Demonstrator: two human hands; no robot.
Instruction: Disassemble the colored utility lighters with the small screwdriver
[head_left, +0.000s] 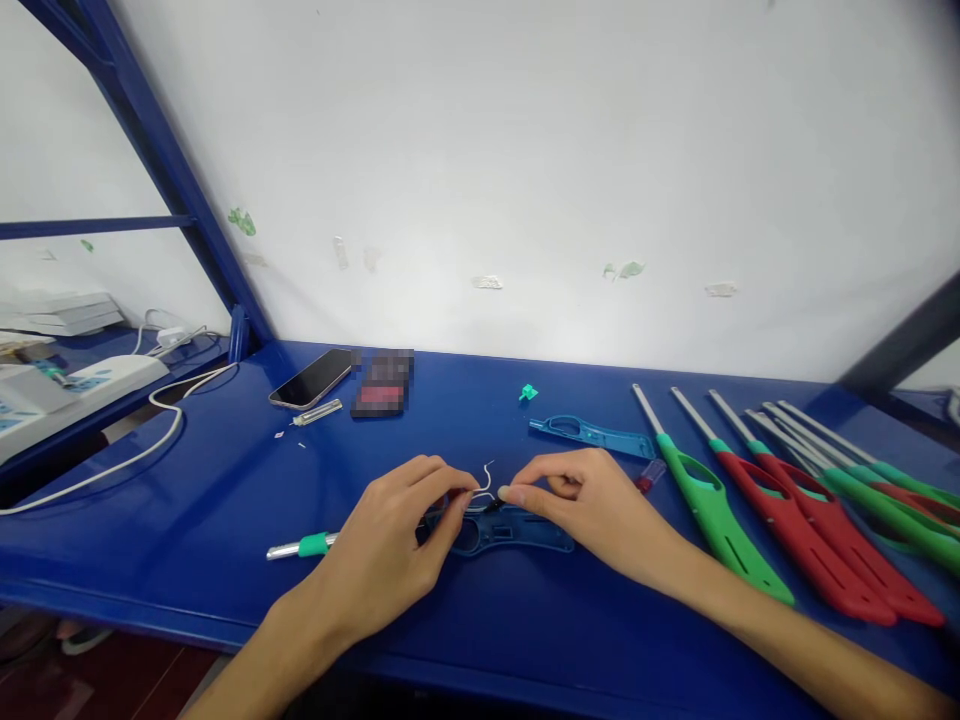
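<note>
A blue half-shell of a long-nosed lighter (525, 532) lies on the blue table, between and below my hands. My left hand (409, 515) pinches a thin white wire (486, 478), whose loose end curls up past the fingertips. The thumb and forefinger of my right hand (589, 495) close on a small black part (493, 505) over the half-shell; its exact kind is hard to make out. To the left of my left hand sticks out a metal lighter tube with a green collar (313, 544). My left hand hides where tube and shell meet.
Beyond my right hand lie another blue half-shell (600, 436), a red-purple translucent piece (651, 475) and a small green part (528, 392). Several green and red lighters (727, 520) line the right side. A phone (315, 378), dark box (384, 385) and white cable (176, 425) are left.
</note>
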